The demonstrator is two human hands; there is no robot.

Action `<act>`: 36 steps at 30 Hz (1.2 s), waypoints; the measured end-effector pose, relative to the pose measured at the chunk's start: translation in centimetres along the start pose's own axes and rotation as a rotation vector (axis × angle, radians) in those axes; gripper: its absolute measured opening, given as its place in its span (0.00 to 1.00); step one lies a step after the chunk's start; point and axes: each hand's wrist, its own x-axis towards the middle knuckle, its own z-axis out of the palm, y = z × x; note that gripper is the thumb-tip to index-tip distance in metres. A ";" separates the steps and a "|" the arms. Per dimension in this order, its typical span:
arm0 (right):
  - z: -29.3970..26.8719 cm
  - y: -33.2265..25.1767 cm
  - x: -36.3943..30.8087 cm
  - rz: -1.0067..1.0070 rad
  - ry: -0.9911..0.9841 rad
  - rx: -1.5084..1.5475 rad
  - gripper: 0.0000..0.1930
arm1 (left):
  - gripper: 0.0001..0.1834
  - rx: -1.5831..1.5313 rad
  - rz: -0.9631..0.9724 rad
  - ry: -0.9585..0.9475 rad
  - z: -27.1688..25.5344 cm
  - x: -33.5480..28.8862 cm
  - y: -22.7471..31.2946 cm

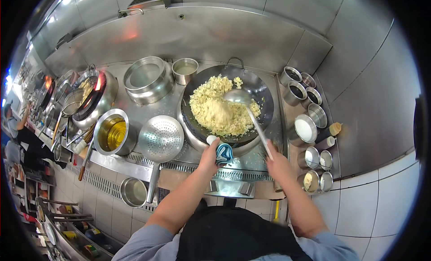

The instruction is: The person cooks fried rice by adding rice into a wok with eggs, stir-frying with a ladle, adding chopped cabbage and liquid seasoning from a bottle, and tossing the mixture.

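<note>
A large black wok (265, 88) sits on the stove in front of me, with yellowish fried rice (215, 99) heaped in its middle and left. My left hand (210, 154) is closed at the wok's near edge on a folded blue and white striped cloth (224, 153). The wok's near handle is not visible under it. In my right hand (279, 164) is the long handle of a metal ladle (238, 96). Its bowl is over the far right part of the rice, inside the wok.
Left of the wok lie a perforated strainer (160, 137), a pot of yellow oil (116, 133) and stacked steel pans (148, 79). Seasoning tins (305, 128) and squeeze bottles (330, 131) line the right side. Flames (98, 81) flare by another wok. Someone (18, 124) stands far left.
</note>
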 end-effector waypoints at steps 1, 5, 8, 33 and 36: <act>-0.5 3.6 -1.1 0.053 0.036 -0.012 0.37 | 0.21 -0.018 -0.066 -0.031 1.2 -1.2 0.3; -3.6 5.6 -4.5 0.082 -0.009 -0.152 0.36 | 0.18 -0.144 -0.160 -0.189 1.0 2.2 0.9; -7.1 1.9 -7.4 -0.053 -0.106 -0.058 0.33 | 0.10 -0.048 0.007 -0.051 -0.5 4.4 -0.4; -4.2 2.7 -8.5 0.144 0.053 -0.053 0.24 | 0.21 0.031 -0.140 -0.087 -1.2 -1.2 1.7; -3.9 2.5 -10.0 0.184 0.101 -0.089 0.27 | 0.18 -0.057 -0.243 -0.092 0.2 -1.7 1.2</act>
